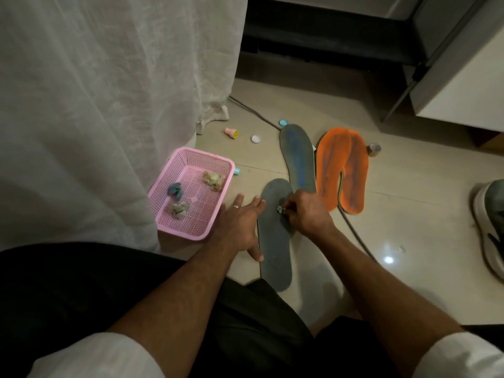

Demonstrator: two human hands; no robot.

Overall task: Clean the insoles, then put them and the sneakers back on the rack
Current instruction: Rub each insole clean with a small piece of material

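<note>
sneaker (491, 227) cut off — wad in right hand (305, 214) unclear

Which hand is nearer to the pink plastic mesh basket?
Left. The left hand lies flat on the floor just beside the pink plastic mesh basket; the right hand works farther away on the grey insole.

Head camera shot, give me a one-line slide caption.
Right hand rubs a small wad on a grey insole steadied by the left hand, beside a pink basket.
</note>
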